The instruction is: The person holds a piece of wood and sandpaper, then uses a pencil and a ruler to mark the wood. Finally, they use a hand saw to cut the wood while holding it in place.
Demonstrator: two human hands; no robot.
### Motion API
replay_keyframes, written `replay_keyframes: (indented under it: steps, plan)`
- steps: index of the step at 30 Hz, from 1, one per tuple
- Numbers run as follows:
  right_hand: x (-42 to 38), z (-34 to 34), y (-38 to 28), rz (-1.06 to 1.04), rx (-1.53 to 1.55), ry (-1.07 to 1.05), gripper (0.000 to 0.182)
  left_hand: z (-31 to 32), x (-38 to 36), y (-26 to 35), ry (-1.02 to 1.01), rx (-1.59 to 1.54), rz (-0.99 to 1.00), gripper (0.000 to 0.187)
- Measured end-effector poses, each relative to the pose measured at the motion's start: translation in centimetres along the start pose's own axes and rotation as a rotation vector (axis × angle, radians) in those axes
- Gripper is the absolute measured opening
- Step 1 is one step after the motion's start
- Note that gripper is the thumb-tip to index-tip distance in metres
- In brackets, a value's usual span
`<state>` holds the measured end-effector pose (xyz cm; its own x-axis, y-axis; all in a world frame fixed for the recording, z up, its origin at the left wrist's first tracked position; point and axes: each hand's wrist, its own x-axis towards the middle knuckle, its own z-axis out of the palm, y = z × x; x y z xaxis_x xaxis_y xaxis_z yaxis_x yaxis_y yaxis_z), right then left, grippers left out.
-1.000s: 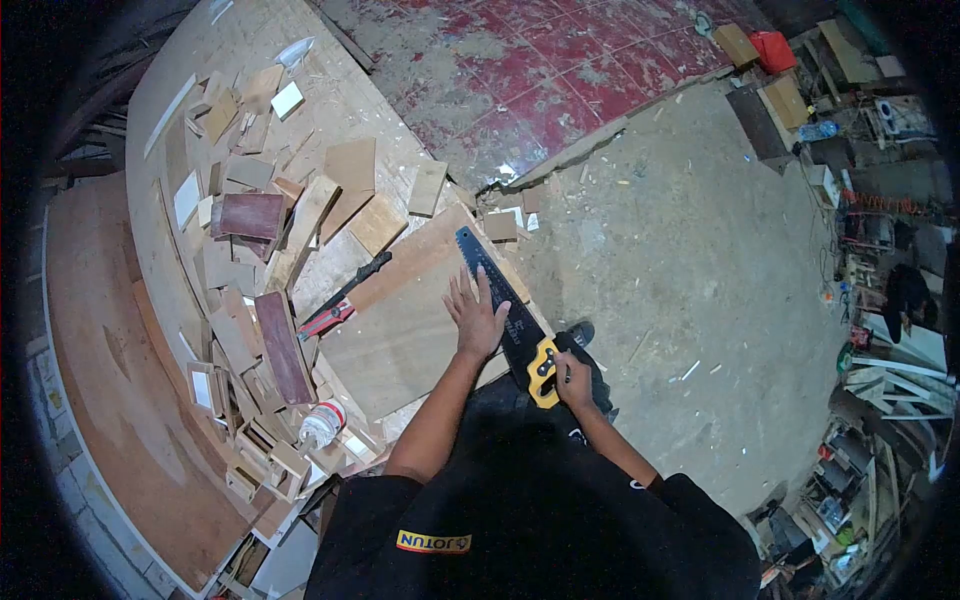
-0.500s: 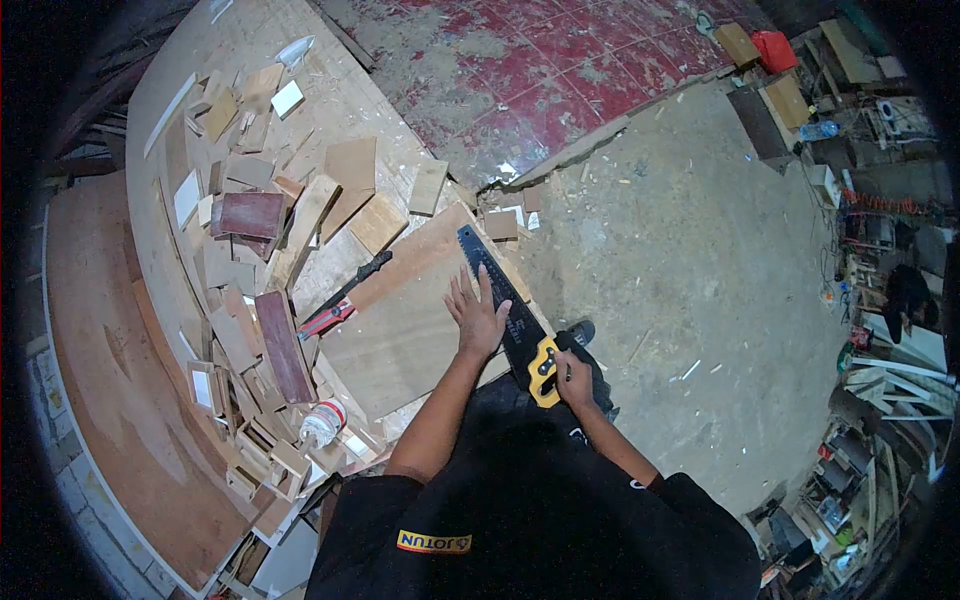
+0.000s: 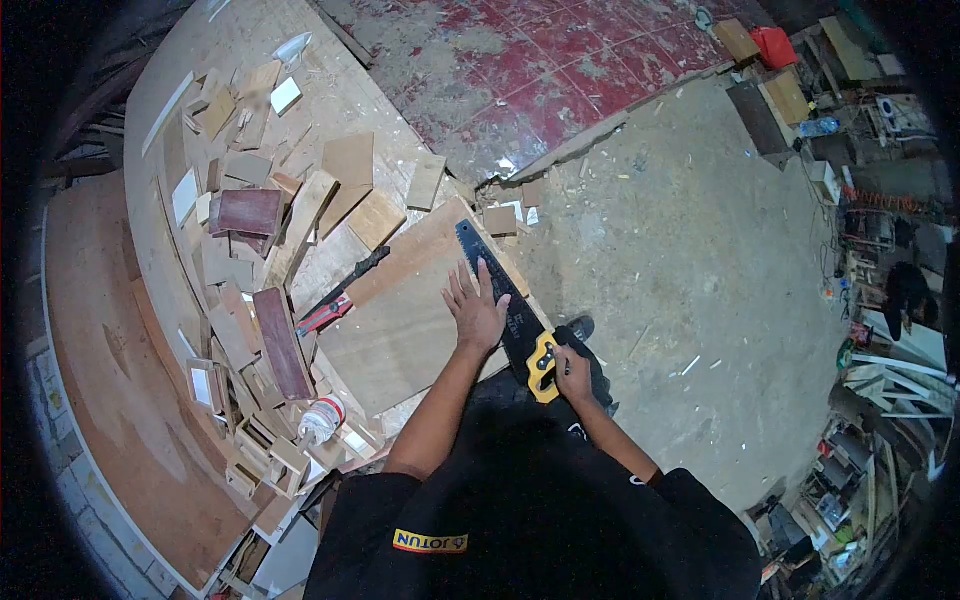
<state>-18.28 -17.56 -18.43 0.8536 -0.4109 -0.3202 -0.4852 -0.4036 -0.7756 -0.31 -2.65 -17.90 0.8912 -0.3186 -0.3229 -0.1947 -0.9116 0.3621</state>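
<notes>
My right hand (image 3: pixel 573 375) is wrapped round the yellow handle of a hand saw (image 3: pixel 515 320). Its black blade points away from me and lies along the right side of a plywood board (image 3: pixel 385 350). With fingers spread, my left hand (image 3: pixel 478 312) lies flat on the board, its fingers right beside the blade's toothed edge. A red utility knife (image 3: pixel 325 315) and a dark, long-handled tool (image 3: pixel 347 277) lie at the board's left edge.
Wood offcuts, including a dark red block (image 3: pixel 283 345), crowd the workbench (image 3: pixel 400 130) to the left. A white container (image 3: pixel 322 418) lies among them. Concrete floor (image 3: pixel 690 280) spreads to the right, with cluttered shelves and scraps beyond. Red tiles (image 3: pixel 560 70) cover the floor ahead.
</notes>
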Motion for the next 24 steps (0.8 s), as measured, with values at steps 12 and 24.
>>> replay_keyframes:
  steps: [12,24]
  plan:
    - [-0.1,0.3,0.3,-0.037,0.01,0.031,0.025,0.1,0.0,0.1,0.018,0.045,0.01,0.086]
    - [-0.3,0.6,1.0,0.028,0.027,-0.04,0.022,0.2,0.1,0.1,-0.003,0.011,0.005,0.086]
